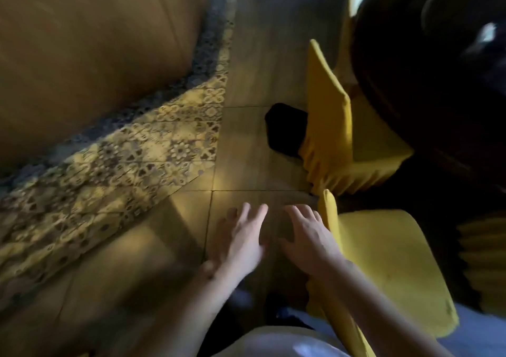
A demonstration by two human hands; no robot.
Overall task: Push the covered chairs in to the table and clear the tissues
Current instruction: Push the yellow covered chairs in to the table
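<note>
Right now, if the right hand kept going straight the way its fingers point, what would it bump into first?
Probably the floor. The right hand, fingers spread and holding nothing, points up the picture just left of the near covered chair. The far covered chair lies beyond, to the right; depth is unclear.

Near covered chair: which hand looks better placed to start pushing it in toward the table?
Probably the right hand: its open fingers lie beside the back edge of the near yellow-covered chair, which stands by the dark table. The left hand, also open, hovers over bare floor, farther from the chair.
</note>
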